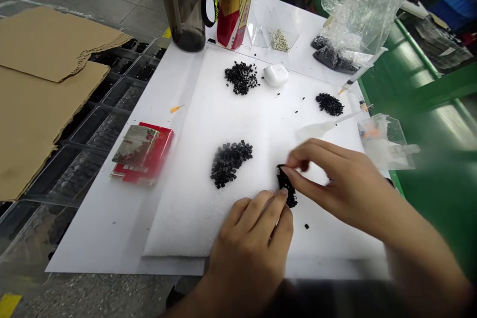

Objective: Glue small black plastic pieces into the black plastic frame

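Observation:
A small black slotted plastic part [286, 188] lies on the white foam sheet [186, 208]. My left hand [253, 238] rests on the foam with its fingertips pressed against the lower half of that part, holding it. Thumb and forefinger of my right hand [328, 174] are pinched at its upper end; whatever is between them is too small to make out. A heap of small black square pieces [230, 161] sits left of the part. One loose black square [306, 226] lies below it.
Two piles of tiny black pieces, one at the back [241, 78] and another at the right [330, 104], flank a white case [276, 75]. A dark bottle [184, 10], a red-gold can [236, 5], a syringe [359, 74] and a red box [160, 149] stand or lie around.

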Motion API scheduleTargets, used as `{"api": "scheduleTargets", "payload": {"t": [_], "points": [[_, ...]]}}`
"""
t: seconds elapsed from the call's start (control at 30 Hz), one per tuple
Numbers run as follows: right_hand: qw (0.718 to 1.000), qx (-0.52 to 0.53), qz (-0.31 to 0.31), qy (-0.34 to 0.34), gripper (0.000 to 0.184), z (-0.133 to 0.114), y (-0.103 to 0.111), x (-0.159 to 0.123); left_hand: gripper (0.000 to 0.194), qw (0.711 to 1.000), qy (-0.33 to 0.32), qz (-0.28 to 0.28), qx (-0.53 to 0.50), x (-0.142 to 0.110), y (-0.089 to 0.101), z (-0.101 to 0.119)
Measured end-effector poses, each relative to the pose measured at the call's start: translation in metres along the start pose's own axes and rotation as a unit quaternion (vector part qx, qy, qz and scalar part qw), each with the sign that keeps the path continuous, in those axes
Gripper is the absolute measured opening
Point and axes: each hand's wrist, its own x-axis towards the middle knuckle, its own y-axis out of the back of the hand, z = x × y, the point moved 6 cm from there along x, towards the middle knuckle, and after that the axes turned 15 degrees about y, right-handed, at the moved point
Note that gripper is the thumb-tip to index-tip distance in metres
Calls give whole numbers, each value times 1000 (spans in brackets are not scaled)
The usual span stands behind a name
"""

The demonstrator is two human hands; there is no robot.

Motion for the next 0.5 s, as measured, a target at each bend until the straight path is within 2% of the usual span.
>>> {"api": "scheduleTargets", "payload": {"t": [0.1, 0.2, 0.33, 0.5], "points": [[997, 25, 10, -74, 6, 6, 4, -50, 27, 1000, -3, 4, 7, 1, 2, 0], [995, 23, 10, -95, 4, 8, -6, -84, 26, 1000, -1, 10, 2, 1, 3, 0], [996, -20, 16, -84, 3, 7, -12, -93, 32, 1000, 5, 10, -13, 1, 3, 0], [987, -96, 77, -100, 7, 15, 1, -85, 37, 1000, 5, 15, -13, 4, 4, 1]]}}
